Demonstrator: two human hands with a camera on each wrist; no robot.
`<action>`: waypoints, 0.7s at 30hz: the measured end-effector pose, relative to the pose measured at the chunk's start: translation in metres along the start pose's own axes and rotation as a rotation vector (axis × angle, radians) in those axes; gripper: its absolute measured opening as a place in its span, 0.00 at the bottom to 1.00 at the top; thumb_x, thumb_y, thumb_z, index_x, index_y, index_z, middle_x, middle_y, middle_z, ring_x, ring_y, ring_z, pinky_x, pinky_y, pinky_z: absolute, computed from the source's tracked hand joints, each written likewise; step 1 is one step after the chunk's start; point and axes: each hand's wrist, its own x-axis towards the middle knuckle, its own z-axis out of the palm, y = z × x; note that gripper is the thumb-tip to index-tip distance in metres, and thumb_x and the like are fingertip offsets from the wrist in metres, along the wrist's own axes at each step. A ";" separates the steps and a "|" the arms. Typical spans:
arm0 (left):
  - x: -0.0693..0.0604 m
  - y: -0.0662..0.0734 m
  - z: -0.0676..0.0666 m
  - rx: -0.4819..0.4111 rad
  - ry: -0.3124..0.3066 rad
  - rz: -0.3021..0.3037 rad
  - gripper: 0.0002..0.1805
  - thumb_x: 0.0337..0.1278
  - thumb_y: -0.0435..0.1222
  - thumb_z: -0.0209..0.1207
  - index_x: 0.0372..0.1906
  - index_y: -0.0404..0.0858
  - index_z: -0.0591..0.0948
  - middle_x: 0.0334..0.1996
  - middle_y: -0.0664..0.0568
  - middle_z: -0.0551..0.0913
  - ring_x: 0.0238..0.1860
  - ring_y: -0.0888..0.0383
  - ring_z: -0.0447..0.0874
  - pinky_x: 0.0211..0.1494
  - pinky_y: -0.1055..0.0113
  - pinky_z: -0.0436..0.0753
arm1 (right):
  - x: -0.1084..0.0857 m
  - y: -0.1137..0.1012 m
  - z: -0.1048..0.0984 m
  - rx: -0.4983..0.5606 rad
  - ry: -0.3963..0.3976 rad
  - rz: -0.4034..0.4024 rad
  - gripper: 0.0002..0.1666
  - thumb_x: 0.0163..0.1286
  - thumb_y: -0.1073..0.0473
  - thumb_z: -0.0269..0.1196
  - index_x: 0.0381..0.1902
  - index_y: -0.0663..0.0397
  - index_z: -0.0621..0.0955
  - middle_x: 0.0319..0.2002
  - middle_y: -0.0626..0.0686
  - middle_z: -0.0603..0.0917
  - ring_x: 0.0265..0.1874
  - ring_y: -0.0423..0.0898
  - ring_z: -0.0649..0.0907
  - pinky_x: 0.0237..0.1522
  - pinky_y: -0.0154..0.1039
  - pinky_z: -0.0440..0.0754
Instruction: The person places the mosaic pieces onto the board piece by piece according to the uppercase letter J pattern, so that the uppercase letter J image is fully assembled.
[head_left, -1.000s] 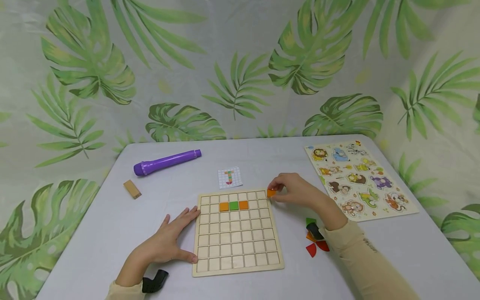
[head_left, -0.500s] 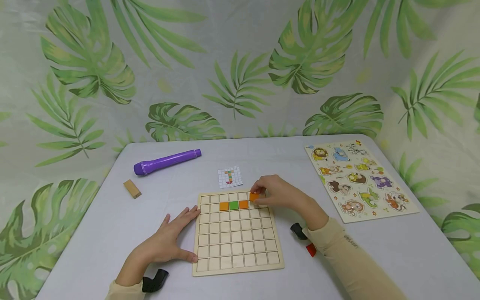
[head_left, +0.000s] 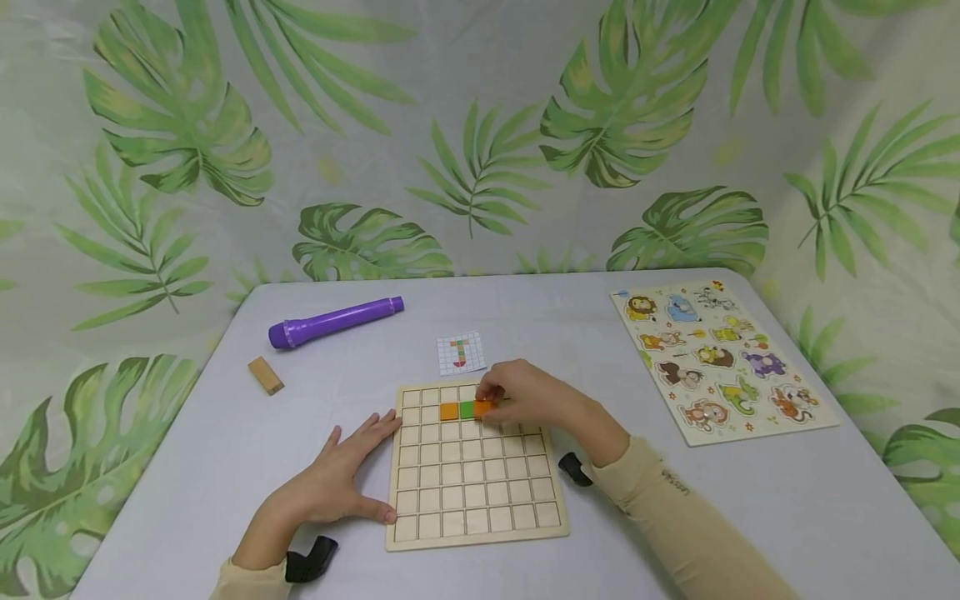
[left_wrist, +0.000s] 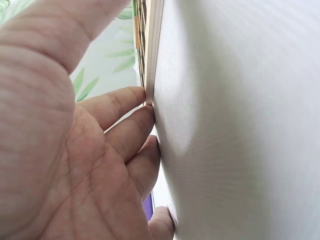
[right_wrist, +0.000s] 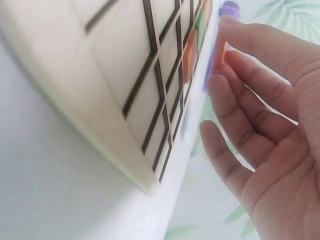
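Observation:
My right hand (head_left: pixel 528 396) pinches an orange square (right_wrist: pixel 220 52) between thumb and fingertips, over the upper part of the wooden grid board (head_left: pixel 472 542). In the right wrist view the held square is off the board's surface. An orange tile (head_left: pixel 448 412) and a green tile (head_left: pixel 467 409) lie side by side in the second row; another orange tile (right_wrist: pixel 189 56) beyond the green one is mostly hidden by my right hand in the head view. My left hand (head_left: pixel 330 479) lies with spread fingers along the board's left edge, thumb and fingertips touching it.
Behind the board lies a paper card (head_left: pixel 461 353) with a coloured grid pattern. A purple microphone (head_left: pixel 336 322) and a small wooden block (head_left: pixel 266 376) are at the left. An animal puzzle board (head_left: pixel 720 367) lies at the right.
My right hand has moved left with the orange square, from beside the board's upper right corner to over the row of tiles. The loose pieces at the right are now hidden by the sleeve.

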 end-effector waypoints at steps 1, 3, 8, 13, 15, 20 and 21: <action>0.000 0.000 0.000 -0.001 -0.001 -0.001 0.71 0.31 0.57 0.85 0.85 0.43 0.62 0.88 0.46 0.57 0.88 0.35 0.48 0.81 0.20 0.33 | 0.001 -0.001 0.001 -0.003 -0.004 0.000 0.10 0.68 0.60 0.76 0.45 0.56 0.89 0.41 0.48 0.88 0.42 0.41 0.85 0.49 0.33 0.87; 0.000 0.000 0.000 -0.002 -0.003 -0.004 0.71 0.31 0.57 0.85 0.86 0.43 0.62 0.88 0.46 0.56 0.88 0.36 0.48 0.81 0.20 0.33 | 0.002 -0.003 0.004 -0.016 -0.011 -0.001 0.10 0.68 0.60 0.76 0.45 0.56 0.89 0.41 0.48 0.88 0.41 0.41 0.84 0.48 0.32 0.85; 0.000 0.000 0.000 0.001 -0.005 -0.012 0.71 0.31 0.57 0.85 0.86 0.43 0.62 0.88 0.47 0.56 0.88 0.36 0.48 0.82 0.21 0.33 | 0.004 -0.007 0.009 -0.048 -0.030 -0.018 0.12 0.69 0.58 0.76 0.47 0.56 0.90 0.42 0.47 0.88 0.40 0.41 0.83 0.46 0.32 0.84; 0.001 -0.001 0.000 0.000 -0.005 -0.016 0.71 0.32 0.57 0.85 0.86 0.44 0.61 0.88 0.48 0.56 0.88 0.37 0.48 0.82 0.21 0.33 | 0.005 -0.007 0.012 -0.060 -0.046 -0.055 0.12 0.68 0.57 0.76 0.47 0.56 0.90 0.42 0.48 0.88 0.39 0.40 0.83 0.45 0.30 0.83; 0.001 -0.001 0.000 0.000 -0.005 -0.017 0.71 0.32 0.57 0.85 0.86 0.45 0.61 0.88 0.48 0.56 0.88 0.37 0.48 0.82 0.22 0.33 | 0.005 -0.008 0.013 -0.054 -0.053 -0.065 0.12 0.68 0.57 0.76 0.46 0.56 0.90 0.42 0.48 0.88 0.39 0.41 0.84 0.44 0.29 0.83; 0.001 -0.001 0.000 0.000 -0.007 -0.015 0.71 0.32 0.57 0.85 0.86 0.45 0.61 0.88 0.49 0.56 0.88 0.37 0.48 0.82 0.22 0.33 | 0.005 -0.010 0.013 -0.049 -0.076 -0.091 0.10 0.69 0.58 0.76 0.46 0.55 0.91 0.42 0.49 0.87 0.39 0.42 0.85 0.43 0.28 0.83; 0.001 -0.001 0.000 0.001 -0.007 -0.016 0.71 0.32 0.57 0.85 0.86 0.45 0.61 0.88 0.49 0.56 0.88 0.37 0.48 0.82 0.22 0.33 | 0.005 -0.011 0.013 -0.053 -0.079 -0.094 0.10 0.69 0.58 0.76 0.45 0.55 0.91 0.42 0.48 0.87 0.39 0.42 0.85 0.43 0.28 0.83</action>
